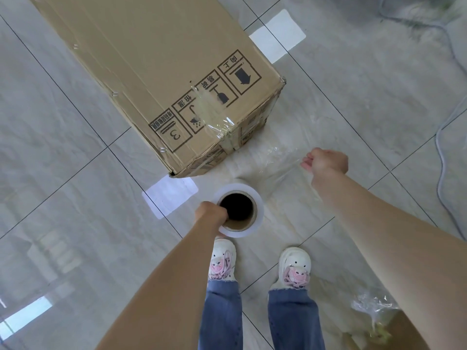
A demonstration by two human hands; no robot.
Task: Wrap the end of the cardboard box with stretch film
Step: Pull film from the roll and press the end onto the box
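A long brown cardboard box [156, 72] lies on the tiled floor, its near end printed with handling symbols and sealed with clear tape. In front of it I hold a roll of stretch film [250, 198] upright. My left hand [211, 214] grips the roll's rim with fingers hooked into the cardboard core. My right hand [326, 161] pinches the loose end of the clear film [280, 170], pulled out to the right of the roll. The film sheet hangs between roll and hand, apart from the box.
My two white shoes [294, 267] stand just behind the roll. A crumpled wad of clear film [371, 306] lies on another cardboard piece at the lower right. Grey cables [441, 152] run along the floor at the right. Pale glossy tiles surround the box.
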